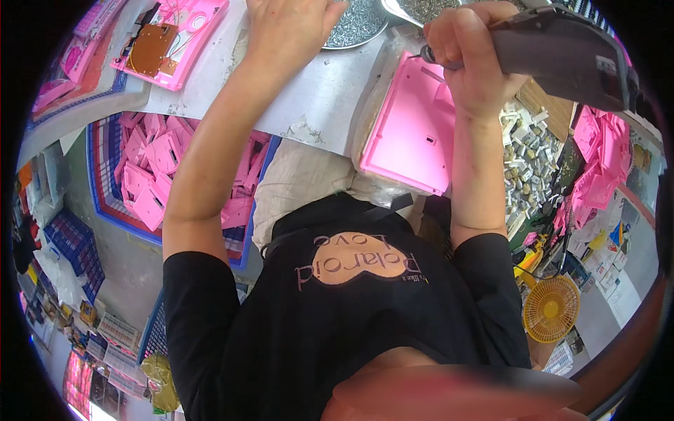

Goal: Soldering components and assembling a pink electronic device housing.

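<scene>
My right hand is closed around a dark electric screwdriver. The tool's tip points left, over the upper part of a flat pink plastic panel, which lies tilted at the table's front edge. My left hand reaches to the top edge of the picture, beside a round metal dish of small silver screws. Its thumb shows, but the other fingers are cut off by the picture's edge. A second dish of darker small screws sits nearer my right hand.
At the upper left, a pink casing holds a brown board with wires. Left of my lap stands a blue crate of pink parts. Small white and metal pieces are heaped at right, by stacked pink parts and a yellow fan.
</scene>
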A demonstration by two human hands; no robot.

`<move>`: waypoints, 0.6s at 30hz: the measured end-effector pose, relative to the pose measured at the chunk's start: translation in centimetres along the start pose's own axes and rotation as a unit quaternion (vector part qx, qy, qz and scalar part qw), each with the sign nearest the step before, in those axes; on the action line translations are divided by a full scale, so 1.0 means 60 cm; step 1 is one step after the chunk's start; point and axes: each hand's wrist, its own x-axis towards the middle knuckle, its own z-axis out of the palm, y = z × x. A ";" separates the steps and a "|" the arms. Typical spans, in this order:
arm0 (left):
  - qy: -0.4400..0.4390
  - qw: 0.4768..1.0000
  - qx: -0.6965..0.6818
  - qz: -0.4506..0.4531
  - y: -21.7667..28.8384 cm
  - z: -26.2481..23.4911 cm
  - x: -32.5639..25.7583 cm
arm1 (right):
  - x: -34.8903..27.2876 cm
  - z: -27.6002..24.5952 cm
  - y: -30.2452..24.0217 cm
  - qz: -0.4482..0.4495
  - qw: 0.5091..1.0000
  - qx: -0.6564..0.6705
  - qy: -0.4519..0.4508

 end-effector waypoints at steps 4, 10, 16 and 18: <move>-0.078 0.993 -0.088 0.008 0.010 -0.028 -0.005 | 0.004 -0.010 -0.003 0.024 0.998 -0.041 -0.040; -0.024 0.987 -0.153 0.034 0.050 -0.035 -0.058 | -0.025 -0.021 -0.026 0.023 0.987 0.121 -0.101; -0.009 0.979 -0.186 0.085 0.075 -0.054 -0.088 | -0.041 -0.011 -0.018 0.039 0.992 0.098 -0.067; 0.013 0.973 -0.209 0.098 0.088 -0.046 -0.092 | -0.041 -0.005 -0.031 0.079 0.992 0.099 -0.021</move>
